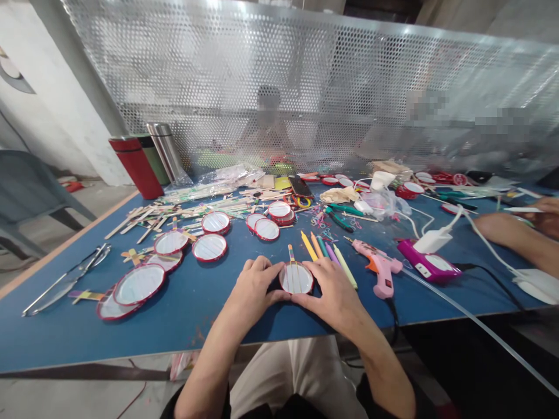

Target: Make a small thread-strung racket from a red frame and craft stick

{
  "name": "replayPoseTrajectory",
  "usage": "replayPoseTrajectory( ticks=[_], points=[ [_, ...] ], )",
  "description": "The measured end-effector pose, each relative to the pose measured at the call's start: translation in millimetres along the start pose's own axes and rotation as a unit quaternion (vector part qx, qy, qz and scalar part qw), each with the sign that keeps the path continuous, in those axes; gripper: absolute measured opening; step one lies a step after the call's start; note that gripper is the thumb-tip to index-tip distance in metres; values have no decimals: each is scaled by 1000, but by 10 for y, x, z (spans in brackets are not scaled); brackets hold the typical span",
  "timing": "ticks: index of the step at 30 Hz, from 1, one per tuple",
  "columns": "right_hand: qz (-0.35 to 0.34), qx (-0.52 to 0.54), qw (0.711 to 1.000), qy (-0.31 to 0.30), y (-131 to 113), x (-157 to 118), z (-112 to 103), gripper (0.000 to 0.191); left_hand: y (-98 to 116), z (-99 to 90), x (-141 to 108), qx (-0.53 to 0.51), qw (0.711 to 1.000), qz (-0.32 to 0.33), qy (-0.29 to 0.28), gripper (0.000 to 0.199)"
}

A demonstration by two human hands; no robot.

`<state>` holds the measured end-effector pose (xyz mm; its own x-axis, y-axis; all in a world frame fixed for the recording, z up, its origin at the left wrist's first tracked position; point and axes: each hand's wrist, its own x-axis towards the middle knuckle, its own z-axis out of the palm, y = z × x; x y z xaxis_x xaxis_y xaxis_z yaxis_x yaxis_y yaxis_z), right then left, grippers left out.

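While the red-rimmed disc (286, 280) is pinched at both edges over the counter (174, 331) by the fingers of the left hand (254, 283) and right hand (334, 291), its striped stick (291, 252) could be skewed by uneven squeezing; rightward reach is hemmed in by a pink glue gun (384, 269) and coloured rods (345, 266); farther back, loose sticks (213, 205) are strewn.

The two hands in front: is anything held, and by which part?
Yes: a round, red-rimmed disc, held by opposite sides of its rim between the left hand and right hand.
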<state>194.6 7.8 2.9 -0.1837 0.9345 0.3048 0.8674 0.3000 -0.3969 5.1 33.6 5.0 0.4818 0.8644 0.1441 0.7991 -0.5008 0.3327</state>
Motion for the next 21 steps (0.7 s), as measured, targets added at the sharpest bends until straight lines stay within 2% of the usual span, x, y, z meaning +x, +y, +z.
replayPoseTrajectory(
  ticks=[11,21],
  points=[
    [10,-12,1000,-15,0,-4,-1,52,13,-16,16,5,1000,-8,-12,47],
    [-3,-22,1000,4,27,-22,38,49,0,30,-15,20,1000,-1,15,48]
  ],
)
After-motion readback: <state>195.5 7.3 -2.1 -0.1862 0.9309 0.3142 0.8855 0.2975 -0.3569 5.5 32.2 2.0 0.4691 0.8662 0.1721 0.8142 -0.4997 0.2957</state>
